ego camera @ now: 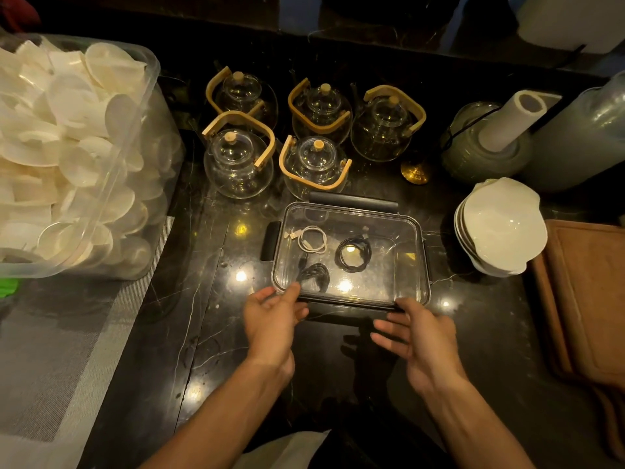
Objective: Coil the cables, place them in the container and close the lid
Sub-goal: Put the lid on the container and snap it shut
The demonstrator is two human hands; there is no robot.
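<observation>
Since the lid already sits on the clear container (351,255) at the centre of the frame, with three coiled cables (353,251) inside, what matters is its near long edge, running left to right just above both hands. The left hand (272,321) has loosely spread fingers touching the lower-left corner; the right hand (421,340), fingers open, hovers at the lower-right. Neither is clearly nearer. Glass teapots (236,160) stand beyond on the dark surface (203,333).
</observation>
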